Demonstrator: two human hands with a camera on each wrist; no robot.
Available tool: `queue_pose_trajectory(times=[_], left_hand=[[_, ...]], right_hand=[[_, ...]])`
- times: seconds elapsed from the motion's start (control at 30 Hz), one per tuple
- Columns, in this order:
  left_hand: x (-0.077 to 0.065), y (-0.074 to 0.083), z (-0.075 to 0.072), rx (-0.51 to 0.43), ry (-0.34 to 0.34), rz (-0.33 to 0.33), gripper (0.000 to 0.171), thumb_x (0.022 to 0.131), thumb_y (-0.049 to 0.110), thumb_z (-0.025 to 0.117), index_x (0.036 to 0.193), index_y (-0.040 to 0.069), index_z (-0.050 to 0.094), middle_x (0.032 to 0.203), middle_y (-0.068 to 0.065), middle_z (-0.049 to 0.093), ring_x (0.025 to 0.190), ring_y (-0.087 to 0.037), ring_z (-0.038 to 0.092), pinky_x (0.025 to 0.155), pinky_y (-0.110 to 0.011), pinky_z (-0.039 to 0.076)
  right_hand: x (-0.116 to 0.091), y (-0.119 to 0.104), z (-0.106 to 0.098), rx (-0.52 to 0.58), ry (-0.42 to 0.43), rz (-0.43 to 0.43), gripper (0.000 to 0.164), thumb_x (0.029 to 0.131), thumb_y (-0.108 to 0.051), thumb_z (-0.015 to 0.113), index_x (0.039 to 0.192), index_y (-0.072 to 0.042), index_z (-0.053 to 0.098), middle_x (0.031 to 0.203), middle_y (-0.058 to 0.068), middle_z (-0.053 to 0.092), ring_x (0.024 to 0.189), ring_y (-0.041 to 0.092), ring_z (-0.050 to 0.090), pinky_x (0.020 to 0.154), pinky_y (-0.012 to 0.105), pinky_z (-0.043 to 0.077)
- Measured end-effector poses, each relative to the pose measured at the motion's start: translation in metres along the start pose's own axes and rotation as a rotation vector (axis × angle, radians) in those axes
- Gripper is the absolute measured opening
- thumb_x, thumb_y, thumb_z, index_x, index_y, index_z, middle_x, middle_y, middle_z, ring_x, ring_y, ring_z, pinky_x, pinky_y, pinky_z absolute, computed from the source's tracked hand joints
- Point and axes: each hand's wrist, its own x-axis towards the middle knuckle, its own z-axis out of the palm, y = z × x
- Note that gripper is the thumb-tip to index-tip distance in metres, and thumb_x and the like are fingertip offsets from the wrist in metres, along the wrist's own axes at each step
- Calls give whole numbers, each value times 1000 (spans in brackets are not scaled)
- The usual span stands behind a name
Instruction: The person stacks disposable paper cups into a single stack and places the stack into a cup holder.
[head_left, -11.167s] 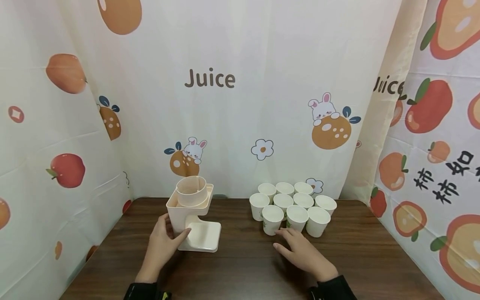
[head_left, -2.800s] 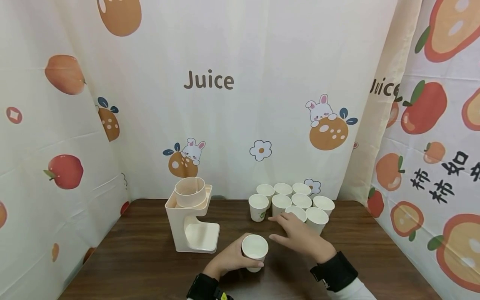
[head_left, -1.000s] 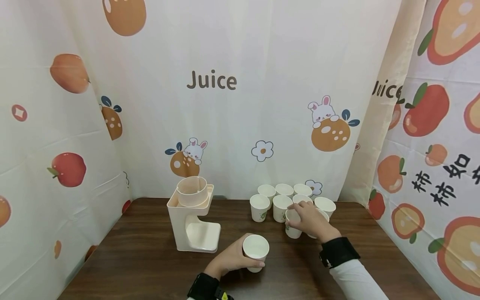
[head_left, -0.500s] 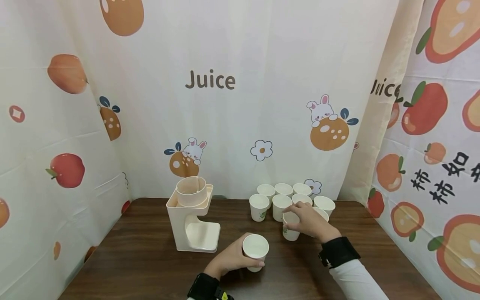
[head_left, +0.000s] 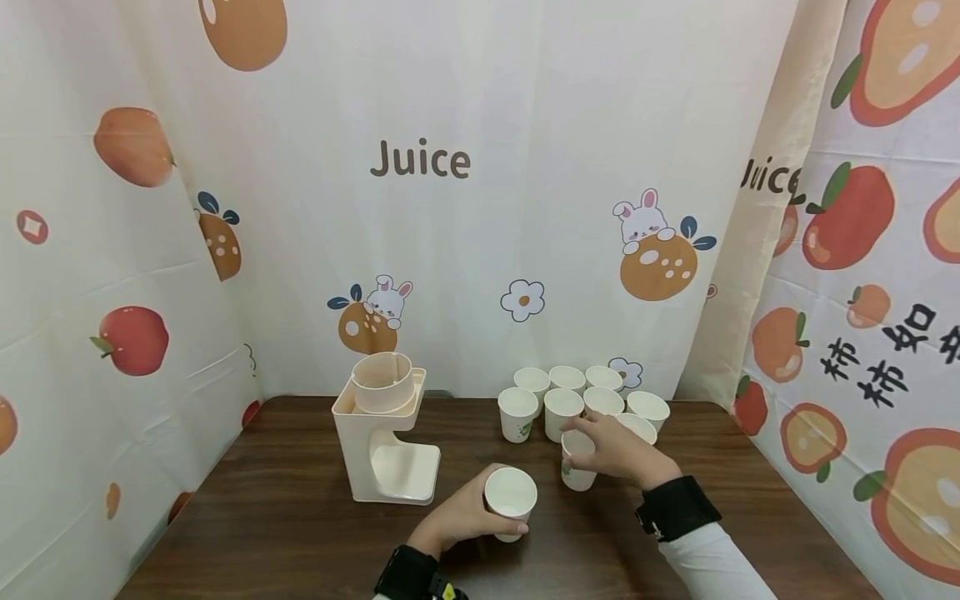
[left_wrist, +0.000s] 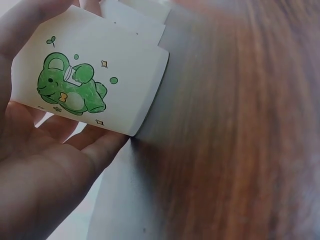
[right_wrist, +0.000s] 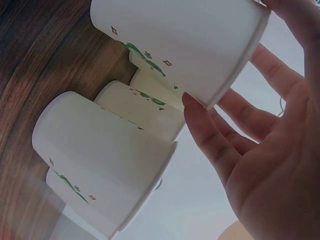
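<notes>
My left hand [head_left: 468, 510] curls round a white paper cup [head_left: 511, 493] near the front middle of the table. In the left wrist view that cup [left_wrist: 75, 75] shows a printed green bear, its base right at the wood. My right hand [head_left: 617, 450] grips a second paper cup [head_left: 578, 460] by its upper part, in front of the group. The right wrist view has this cup [right_wrist: 185, 40] between thumb and fingers [right_wrist: 210, 135], with other cups just behind it. Several upright paper cups [head_left: 517, 414] stand together at the back right.
A cream stand [head_left: 360, 458] with a round cup-like holder [head_left: 384, 383] on top and a flat base [head_left: 408, 473] stands left of my hands. A printed curtain [head_left: 450, 233] hangs behind the dark wooden table [head_left: 300, 542].
Over the last second my right hand has drawn its paper cup out of the group, toward me and slightly left. The left hand stays put; it held the stand earlier.
</notes>
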Motion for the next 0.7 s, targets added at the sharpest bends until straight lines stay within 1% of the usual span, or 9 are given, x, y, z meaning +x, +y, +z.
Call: queue_pose_trajectory(times=[0.13, 0.33, 0.53, 0.7], left_hand=[[0, 0, 0, -3, 5, -2, 72, 78, 7, 86, 138, 8, 47, 121, -3, 60, 112, -21, 57, 96, -43, 43], [0, 0, 0, 3, 9, -6, 72, 78, 7, 86, 138, 8, 47, 120, -3, 60, 112, -20, 57, 96, -42, 43], [0, 0, 0, -3, 8, -9, 72, 78, 7, 86, 138, 8, 46, 121, -3, 60, 112, -21, 57, 97, -43, 43], [0, 0, 0, 1, 10, -3, 72, 78, 8, 86, 138, 9, 47, 121, -3, 60, 112, -21, 57, 96, -43, 43]], right_hand=[[-1, -2, -1, 16, -29, 4, 44, 86, -35, 80, 122, -13, 67, 116, 13, 61, 97, 26, 62, 80, 41, 53], [-3, -7, -4, 21, -46, 6, 47, 87, -35, 79, 125, -10, 66, 117, 14, 60, 99, 26, 62, 80, 42, 53], [-5, -16, -9, 0, -34, -29, 46, 87, -35, 78, 124, -11, 66, 116, 14, 62, 99, 27, 62, 80, 42, 53], [-6, -27, -20, -31, -23, -34, 45, 88, -37, 78, 124, -12, 67, 119, 15, 63, 102, 30, 63, 82, 43, 53]])
